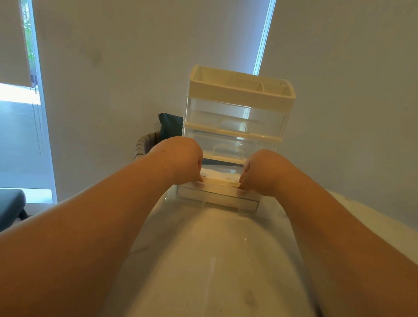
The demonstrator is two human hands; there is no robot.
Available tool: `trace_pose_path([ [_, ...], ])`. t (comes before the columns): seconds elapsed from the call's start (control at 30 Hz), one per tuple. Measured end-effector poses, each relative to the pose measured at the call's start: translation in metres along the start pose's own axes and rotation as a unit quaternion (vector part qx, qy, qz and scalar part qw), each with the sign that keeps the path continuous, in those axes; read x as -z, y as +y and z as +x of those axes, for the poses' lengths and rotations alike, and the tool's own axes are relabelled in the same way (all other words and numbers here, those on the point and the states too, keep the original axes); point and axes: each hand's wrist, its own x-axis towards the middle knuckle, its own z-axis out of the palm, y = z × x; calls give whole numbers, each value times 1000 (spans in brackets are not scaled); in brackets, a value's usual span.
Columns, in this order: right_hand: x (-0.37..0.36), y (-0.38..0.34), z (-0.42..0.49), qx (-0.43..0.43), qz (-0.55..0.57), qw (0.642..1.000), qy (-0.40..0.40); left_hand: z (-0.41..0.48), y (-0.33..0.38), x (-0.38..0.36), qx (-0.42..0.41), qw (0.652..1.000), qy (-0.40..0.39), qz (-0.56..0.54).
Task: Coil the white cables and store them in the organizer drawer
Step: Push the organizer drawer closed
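Both hands are down at the bottom drawer of the clear organizer, which sits at the far edge of the white desk. The drawer is pulled out toward me and the white cables are lying inside it. The left hand is at the left end and the right hand at the right end, knuckles up, fingers curled down into the drawer. Honestly can't tell if they're gripping the cables or just pressing on them. The two drawers above are pushed in.
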Motion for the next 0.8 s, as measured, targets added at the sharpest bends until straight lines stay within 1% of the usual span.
trace_pose_path([
  [0.1,-1,-1,1,-3,-2,1000,-2,0,1,0,7,1000,-1,12],
  [0.27,0,2,1,7,-5,1000,-7,1,1,1,-8,1000,-17,12],
  [0.4,0,0,1,20,-43,999,-20,4,4,-2,-12,999,-19,26],
  [0.5,1,2,-1,22,-29,999,-24,2,7,0,-23,998,-38,41],
  [0.57,3,2,-5,27,-9,999,-18,-3,12,6,-24,998,-36,46],
  [0.63,6,0,-9,21,18,999,-18,-9,21,11,-7,999,-26,21],
  [0.7,7,-5,-12,22,20,999,-27,-13,29,12,8,999,-32,-6],
  [0.8,4,-12,-14,31,3,999,-33,-18,36,8,-4,999,-48,-6],
])
